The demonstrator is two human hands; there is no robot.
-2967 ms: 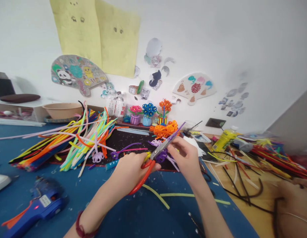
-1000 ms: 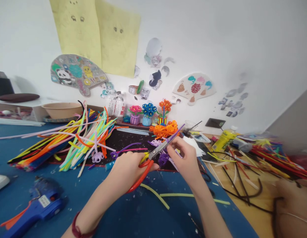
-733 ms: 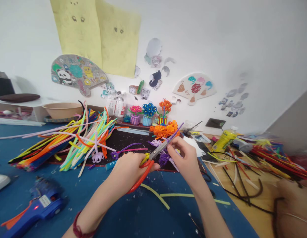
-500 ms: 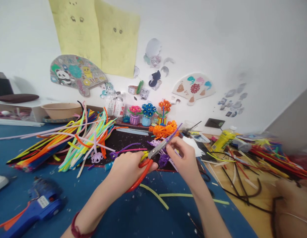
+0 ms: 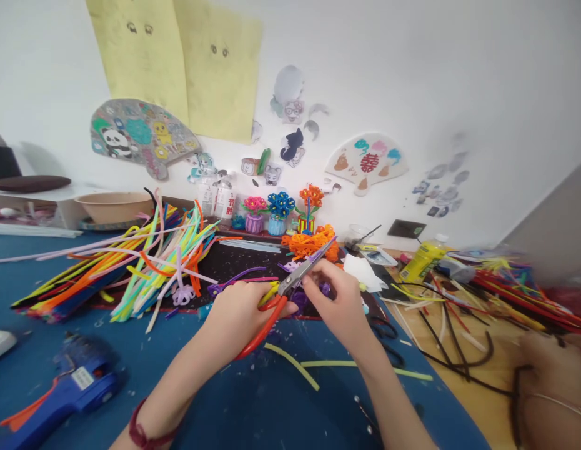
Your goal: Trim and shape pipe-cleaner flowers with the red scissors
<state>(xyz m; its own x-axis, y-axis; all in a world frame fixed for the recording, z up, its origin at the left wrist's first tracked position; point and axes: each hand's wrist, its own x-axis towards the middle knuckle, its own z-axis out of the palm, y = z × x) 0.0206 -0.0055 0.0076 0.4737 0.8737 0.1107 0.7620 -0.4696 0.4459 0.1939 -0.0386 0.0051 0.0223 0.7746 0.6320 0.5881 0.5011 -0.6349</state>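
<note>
My left hand (image 5: 246,315) is closed round a pair of scissors (image 5: 297,275) with red handles, blades pointing up and to the right. A bit of yellow shows beside the handle at my fingers. My right hand (image 5: 340,306) is pinched close by the blades. A thin purple pipe cleaner (image 5: 330,244) sticks up along the blade tips from its fingertips; how it passes between them is hidden. Behind and below the hands lie purple pipe-cleaner loops (image 5: 302,304), partly covered. Two pale green pipe-cleaner pieces (image 5: 293,365) rest on the blue table under my wrists.
A bundle of coloured pipe cleaners (image 5: 173,262) lies at left, with a blue glue gun (image 5: 79,387) nearer. Small potted flowers (image 5: 278,215) stand by the wall beside orange loops (image 5: 313,240). At right are a yellow bottle (image 5: 422,259) and another person's hand (image 5: 553,369).
My right hand has shifted slightly left and down along the scissors. The view has also moved a little; the scissors stay in my left hand.
</note>
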